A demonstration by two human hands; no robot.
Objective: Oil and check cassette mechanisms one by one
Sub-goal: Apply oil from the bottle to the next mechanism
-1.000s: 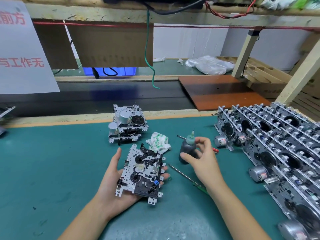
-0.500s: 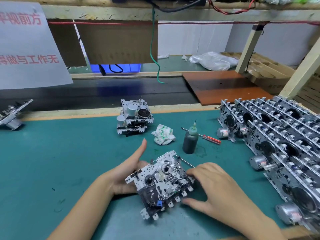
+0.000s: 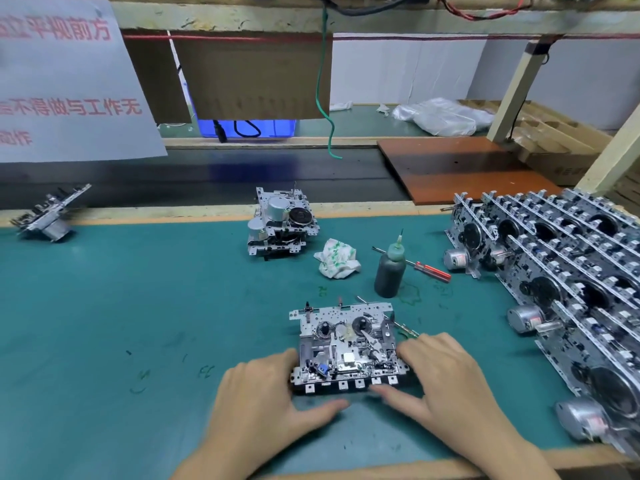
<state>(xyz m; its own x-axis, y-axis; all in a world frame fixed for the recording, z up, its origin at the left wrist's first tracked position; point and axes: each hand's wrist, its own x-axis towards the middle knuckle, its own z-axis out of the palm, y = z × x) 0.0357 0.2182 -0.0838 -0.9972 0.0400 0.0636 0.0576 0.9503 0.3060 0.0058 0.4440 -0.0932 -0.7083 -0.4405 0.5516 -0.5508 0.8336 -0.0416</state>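
Hands come first: the left hand (image 3: 266,393) rests against the left end of the cassette mechanism (image 3: 348,344), and the right hand (image 3: 440,375) rests against its right end. Both look loose and spread, with fingers fairly straight, touching the metal edges rather than wrapped round them. Each thumb reaches in along the near edge, under the row of small tabs.

The cassette mechanism lies flat on the green mat (image 3: 138,306), right between the two hands, so neither hand is nearer than the other. Its long side runs from the left hand across to the right hand. Its row of tabs points back toward the person, and its two round reels sit on the far half, away from the hands. The open working side faces up.

I think the checking step is on now, and the next move may be pressing those tabs with the thumbs, since they lie just in front of them.

Past the right hand's fingers stands the dark oil bottle (image 3: 390,270), upright, with its thin tip up. A red screwdriver (image 3: 431,271) lies just behind it. A crumpled cloth (image 3: 337,258) sits beyond the mechanism. Farther off is a second mechanism (image 3: 282,221). Out past the right hand is a big row of waiting mechanisms (image 3: 571,271).
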